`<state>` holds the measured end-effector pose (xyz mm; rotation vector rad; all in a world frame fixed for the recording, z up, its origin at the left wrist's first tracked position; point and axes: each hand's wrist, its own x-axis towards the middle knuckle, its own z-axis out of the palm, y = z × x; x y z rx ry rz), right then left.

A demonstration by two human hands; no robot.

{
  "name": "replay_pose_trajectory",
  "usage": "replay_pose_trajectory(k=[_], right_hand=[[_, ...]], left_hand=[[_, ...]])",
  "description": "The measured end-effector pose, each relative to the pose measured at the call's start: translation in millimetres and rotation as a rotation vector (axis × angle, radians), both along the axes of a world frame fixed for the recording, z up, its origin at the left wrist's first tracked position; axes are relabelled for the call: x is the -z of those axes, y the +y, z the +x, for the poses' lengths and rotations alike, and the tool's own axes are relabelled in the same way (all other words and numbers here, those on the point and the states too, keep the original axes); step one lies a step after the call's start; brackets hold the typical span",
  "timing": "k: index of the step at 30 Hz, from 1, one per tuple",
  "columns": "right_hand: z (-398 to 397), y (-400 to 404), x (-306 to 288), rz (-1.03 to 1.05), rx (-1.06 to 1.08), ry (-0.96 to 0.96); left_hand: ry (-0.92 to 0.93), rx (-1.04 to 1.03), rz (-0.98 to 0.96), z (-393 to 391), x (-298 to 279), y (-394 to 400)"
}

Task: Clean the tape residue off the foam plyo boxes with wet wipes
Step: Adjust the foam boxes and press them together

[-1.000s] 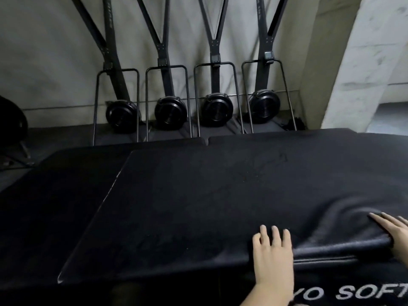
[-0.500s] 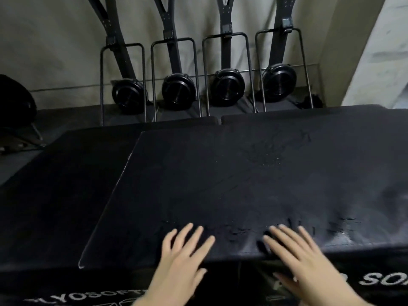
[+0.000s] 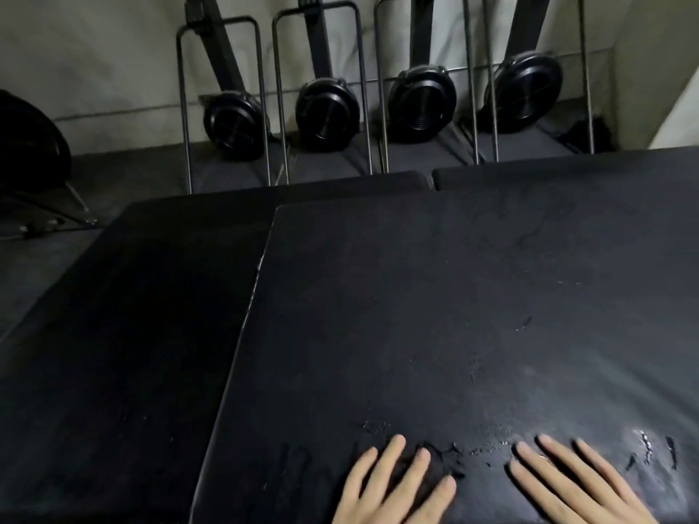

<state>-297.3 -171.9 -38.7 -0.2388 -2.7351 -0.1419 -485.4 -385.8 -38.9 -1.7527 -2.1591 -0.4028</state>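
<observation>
The top foam plyo box (image 3: 472, 296) fills most of the head view, its black upper face tilting down toward the camera. Both hands lie flat on that face at its near edge. The left hand (image 3: 393, 489) rests with its fingers straight and spread apart, holding nothing, on a rough patch of tape residue (image 3: 438, 453) that shows as dark, crumpled flecks. The right hand (image 3: 578, 485) lies just right of that patch, fingers likewise straight and fanned, palm down on the box and gripping nothing. More residue (image 3: 650, 448) sits right of the right hand as short shiny streaks, and fainter marks run up the middle of the box; the light is dim, so how far they spread is hard to judge. No wet wipe shows in either hand.

A lower plyo box (image 3: 125, 334) lies left of the top box, its surface sitting beneath it and stretching past its left edge. Beyond the far edge of the top box, four black machines with round flywheel housings (image 3: 327, 114) stand in a row with thin metal frames (image 3: 223, 104), against a pale wall (image 3: 94, 51).
</observation>
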Motion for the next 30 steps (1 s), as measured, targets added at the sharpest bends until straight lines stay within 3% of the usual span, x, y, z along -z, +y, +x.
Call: replay_pose_trajectory(k=[6,10,14,20,24,30], right_hand=[[2,2,1,-0.059,0.008,0.011],[-1,-4,2,-0.112,0.044,-0.042],[6,-25,-16,-0.313,0.099,-0.141],[40,-34,-73,-0.419,0.194,0.116],[146,-33,-99,-0.424,0.398,0.271],[342,-58,-87,-0.387,0.856,0.409]], left_hand=[[-0.064,-0.004,0.020,-3,6,-1],[-0.300,-0.036,0.049,6,-10,1],[-0.463,-0.162,0.120,20,-30,2],[-0.529,-0.066,0.234,40,-69,32],[-0.538,0.151,0.266,114,-100,86],[-0.635,0.556,0.153,310,-102,156]])
